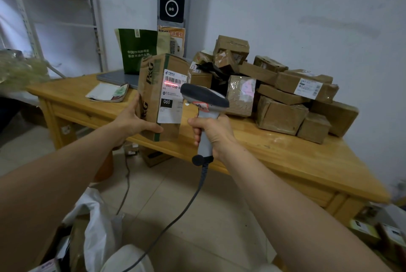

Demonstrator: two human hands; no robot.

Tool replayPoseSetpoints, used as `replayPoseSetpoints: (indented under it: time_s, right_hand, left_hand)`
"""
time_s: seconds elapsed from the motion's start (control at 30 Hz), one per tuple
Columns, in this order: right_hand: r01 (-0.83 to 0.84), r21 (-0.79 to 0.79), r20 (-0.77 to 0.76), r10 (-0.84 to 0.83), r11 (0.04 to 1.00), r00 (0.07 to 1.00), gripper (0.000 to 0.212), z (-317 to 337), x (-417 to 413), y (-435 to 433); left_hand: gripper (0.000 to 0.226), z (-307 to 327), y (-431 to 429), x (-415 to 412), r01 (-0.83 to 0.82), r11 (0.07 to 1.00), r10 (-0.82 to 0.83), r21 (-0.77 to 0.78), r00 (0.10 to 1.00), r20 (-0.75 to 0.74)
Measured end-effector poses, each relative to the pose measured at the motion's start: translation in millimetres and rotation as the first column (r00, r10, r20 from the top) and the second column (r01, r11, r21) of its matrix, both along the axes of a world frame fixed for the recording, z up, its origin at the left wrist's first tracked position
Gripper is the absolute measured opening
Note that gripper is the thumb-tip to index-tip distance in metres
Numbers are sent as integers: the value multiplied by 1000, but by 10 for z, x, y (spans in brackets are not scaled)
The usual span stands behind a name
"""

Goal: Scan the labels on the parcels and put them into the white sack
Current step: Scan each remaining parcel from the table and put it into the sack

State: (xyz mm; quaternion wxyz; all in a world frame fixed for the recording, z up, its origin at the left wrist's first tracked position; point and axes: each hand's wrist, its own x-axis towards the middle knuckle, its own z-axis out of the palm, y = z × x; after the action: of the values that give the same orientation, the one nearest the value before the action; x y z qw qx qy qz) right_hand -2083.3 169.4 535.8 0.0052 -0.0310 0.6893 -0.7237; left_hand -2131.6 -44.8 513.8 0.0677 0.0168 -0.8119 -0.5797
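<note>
Holding the P&G carton [151,87] up in my left grip [134,121], shipping label [170,104] facing the beam [171,83]. Right grip's [211,132] clamped on the barcode scanner [204,98].

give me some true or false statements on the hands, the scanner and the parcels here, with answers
1. The right hand grips the scanner by its handle. True.
2. The left hand is empty. False: it holds a box upright by its side.
3. A red scan line falls on the box's label. True.
4. The sack sits on the table. False: it is down on the floor, at lower left.
5. The scanner is cordless. False: a cable runs from the bottom of its handle.
6. More parcels are piled on the table. True.
</note>
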Motion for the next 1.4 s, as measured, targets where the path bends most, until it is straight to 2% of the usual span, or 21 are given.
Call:
replayPoseSetpoints:
  time_s: [0.23,0.33,0.4,0.5,0.6,0.7,0.8,0.9,1.03,1.17,1.2,1.3,1.4]
  right_hand:
    - [-2,-18,-15,2,1000,1000,18,58,-8,-57]
    - [-36,-91,-12,35,995,999,13,30,-7,-73]
    - [-36,-180,29,42,983,999,12,-6,-22,-95]
    - [101,-272,190,-49,957,981,21,-137,-83,-122]
    - [185,-286,392,-61,940,918,41,-351,-121,-193]
    - [188,-398,513,47,898,857,43,-535,-117,-374]
    - [180,-542,568,200,821,798,50,-666,-105,-641]
    - [110,-613,525,299,783,797,63,-777,-140,-912]
    - [13,-596,539,388,803,748,71,-936,-147,-1231]
    - [-49,-532,617,426,845,662,74,-1107,-155,-1519]
    - [-70,-533,618,445,843,649,73,-1138,-155,-1598]
    - [-92,-588,597,509,803,620,63,-1255,-139,-1848]
    - [-105,-617,564,531,780,632,54,-1391,-132,-2081]
  left_hand:
    - [127,16,-60,24,9,1000,-9,6,1000,1]
    - [128,-5,-87,52,8,999,-9,33,999,38]
    - [129,-12,-113,86,47,980,-65,193,994,86]
    - [123,-34,-164,162,119,890,-190,440,974,122]
    - [107,-88,-248,231,128,809,-223,574,970,99]
    - [106,-154,-339,325,157,739,-281,655,955,89]
    - [110,-244,-468,422,205,700,-340,684,938,67]
    - [106,-347,-654,512,210,706,-355,677,931,81]
    - [95,-538,-968,667,175,726,-336,665,934,121]
    - [110,-690,-1282,813,124,735,-296,666,943,152]
    - [108,-721,-1350,845,105,743,-277,662,947,161]
    - [80,-860,-1531,929,36,727,-214,686,961,176]
    - [59,-1029,-1706,1010,-75,718,-126,691,964,235]
